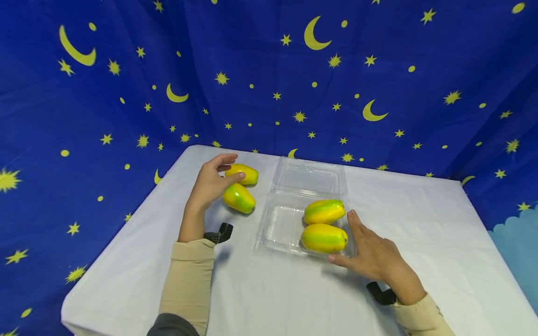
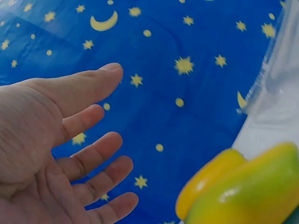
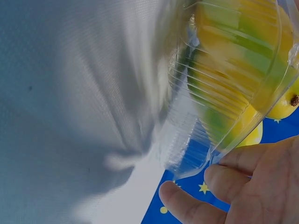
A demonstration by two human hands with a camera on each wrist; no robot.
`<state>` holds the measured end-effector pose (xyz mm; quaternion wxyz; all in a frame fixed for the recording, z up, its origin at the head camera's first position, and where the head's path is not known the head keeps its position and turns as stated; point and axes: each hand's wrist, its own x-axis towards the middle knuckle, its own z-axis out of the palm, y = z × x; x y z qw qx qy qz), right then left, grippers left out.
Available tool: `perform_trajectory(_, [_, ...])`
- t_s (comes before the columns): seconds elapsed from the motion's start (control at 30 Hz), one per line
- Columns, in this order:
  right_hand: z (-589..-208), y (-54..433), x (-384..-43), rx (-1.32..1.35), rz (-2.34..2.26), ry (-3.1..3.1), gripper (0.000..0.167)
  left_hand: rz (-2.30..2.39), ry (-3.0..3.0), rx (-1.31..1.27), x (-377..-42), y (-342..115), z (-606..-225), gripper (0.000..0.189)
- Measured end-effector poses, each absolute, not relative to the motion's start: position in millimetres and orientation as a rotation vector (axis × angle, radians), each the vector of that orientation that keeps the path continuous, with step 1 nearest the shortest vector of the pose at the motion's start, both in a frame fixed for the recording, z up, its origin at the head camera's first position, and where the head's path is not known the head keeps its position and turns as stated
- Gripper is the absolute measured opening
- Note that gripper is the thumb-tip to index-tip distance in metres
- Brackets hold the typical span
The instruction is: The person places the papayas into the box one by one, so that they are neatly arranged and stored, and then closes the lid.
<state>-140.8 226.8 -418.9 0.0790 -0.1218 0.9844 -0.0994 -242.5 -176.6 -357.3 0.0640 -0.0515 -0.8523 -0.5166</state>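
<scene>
On the left of the table, my left hand is over two yellow-green papaya-like fruits, the farther one and the nearer one. In the left wrist view its fingers and thumb are spread, with a gap between them and the fruits. Two similar fruits, one behind and one in front, lie side by side in the right half of a clear plastic clamshell box. My right hand is at the box's near right corner, its extended fingers touching the rim in the right wrist view.
The box's clear lid is folded back flat, away from me. A white cloth covers the table. Behind it hangs a blue curtain with yellow stars and moons. A black wrist device is on each arm.
</scene>
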Motion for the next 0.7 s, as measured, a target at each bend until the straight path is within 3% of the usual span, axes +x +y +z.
perform_trajectory(0.7, [-419.8,227.2,-142.1,-0.358,-0.295,2.934,0.132,-1.603,-2.734,-0.035,-256.7,-189.0,-386.9,0.063])
